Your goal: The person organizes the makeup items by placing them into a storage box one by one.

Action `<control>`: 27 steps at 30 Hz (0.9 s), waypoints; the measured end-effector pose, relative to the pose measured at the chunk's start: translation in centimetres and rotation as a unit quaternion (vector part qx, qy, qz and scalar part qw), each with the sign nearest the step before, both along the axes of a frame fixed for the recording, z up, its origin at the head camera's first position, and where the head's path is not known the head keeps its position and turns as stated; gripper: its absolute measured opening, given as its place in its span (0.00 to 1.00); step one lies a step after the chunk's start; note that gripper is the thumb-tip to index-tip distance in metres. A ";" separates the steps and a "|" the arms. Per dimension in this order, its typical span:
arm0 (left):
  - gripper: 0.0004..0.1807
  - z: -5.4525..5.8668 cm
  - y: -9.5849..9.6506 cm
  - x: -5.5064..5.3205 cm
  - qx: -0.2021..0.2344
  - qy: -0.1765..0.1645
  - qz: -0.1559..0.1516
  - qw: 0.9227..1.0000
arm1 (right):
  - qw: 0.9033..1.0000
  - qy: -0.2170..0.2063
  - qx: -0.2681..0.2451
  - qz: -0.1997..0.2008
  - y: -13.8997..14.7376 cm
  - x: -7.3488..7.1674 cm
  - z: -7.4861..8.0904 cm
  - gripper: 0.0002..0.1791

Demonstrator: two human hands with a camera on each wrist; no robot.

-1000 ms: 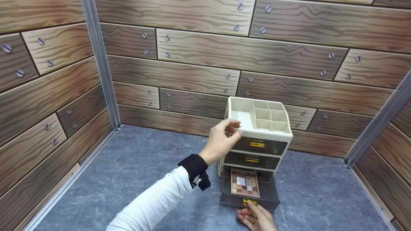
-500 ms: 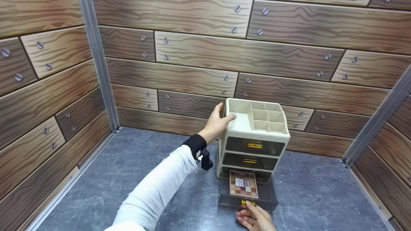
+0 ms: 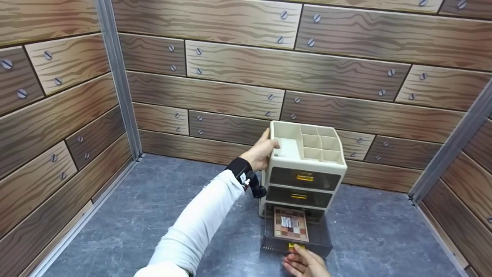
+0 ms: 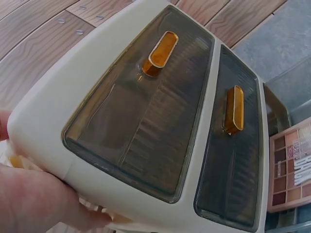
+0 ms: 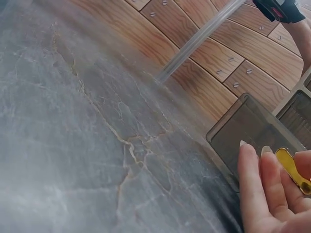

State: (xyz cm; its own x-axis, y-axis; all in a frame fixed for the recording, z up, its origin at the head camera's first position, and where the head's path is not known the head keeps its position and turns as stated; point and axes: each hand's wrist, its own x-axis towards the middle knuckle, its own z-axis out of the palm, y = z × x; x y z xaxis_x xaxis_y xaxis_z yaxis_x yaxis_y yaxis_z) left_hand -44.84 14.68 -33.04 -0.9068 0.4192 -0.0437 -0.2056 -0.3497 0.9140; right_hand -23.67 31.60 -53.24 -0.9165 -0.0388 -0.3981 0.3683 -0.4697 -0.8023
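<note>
A cream drawer organizer (image 3: pixel 307 164) stands on the table, with a divided open top and dark see-through drawers with gold pulls. My left hand (image 3: pixel 260 153) grips its upper left side, thumb over the top rim and fingers along the outside wall. The bottom drawer (image 3: pixel 319 232) is pulled out toward me. An eyeshadow palette (image 3: pixel 291 224) lies in it, patterned in brown and pink squares. With thumb and fingers, my right hand (image 3: pixel 305 263) pinches the bottom drawer's gold handle (image 5: pixel 290 167). Both upper drawers, with the top one (image 4: pixel 141 107) closest in the left wrist view, are closed.
Behind the organizer rises a wall printed with wood planks (image 3: pixel 223 84). Grey metal posts (image 3: pixel 119 77) mark the corners at left and right. The tabletop (image 3: pixel 173 192) is grey and marble-patterned.
My left hand has gone from over the organizer's front top edge to its left side and taken hold there. The right hand keeps its place on the drawer handle.
</note>
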 end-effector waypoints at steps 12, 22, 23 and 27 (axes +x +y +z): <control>0.62 -0.4 -0.3 0.1 -0.010 0.024 -0.048 0.999 | 1.000 -0.001 -0.022 -0.017 -0.2 -0.2 0.2 0.15; 0.61 -0.5 -0.5 -0.1 0.000 0.031 -0.063 0.998 | 0.999 0.026 0.001 -0.047 -0.6 -1.8 0.6 0.14; 0.61 -0.5 -0.5 -0.1 -0.002 0.030 -0.063 0.998 | 0.998 0.028 0.004 -0.049 -0.7 -2.0 0.6 0.14; 0.61 -0.6 -0.2 0.0 -0.006 0.033 -0.062 0.998 | 0.998 0.045 0.011 -0.049 -0.6 -2.8 0.7 0.14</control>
State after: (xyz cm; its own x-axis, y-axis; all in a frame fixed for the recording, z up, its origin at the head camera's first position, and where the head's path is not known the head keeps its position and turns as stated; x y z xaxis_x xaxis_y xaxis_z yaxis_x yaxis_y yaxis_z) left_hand -44.82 14.46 -33.67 -0.8490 0.5283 0.0087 -0.1864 -0.3149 0.9306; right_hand -26.42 31.01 -52.54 -0.9478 0.0604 -0.3131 0.2472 -0.4808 -0.8412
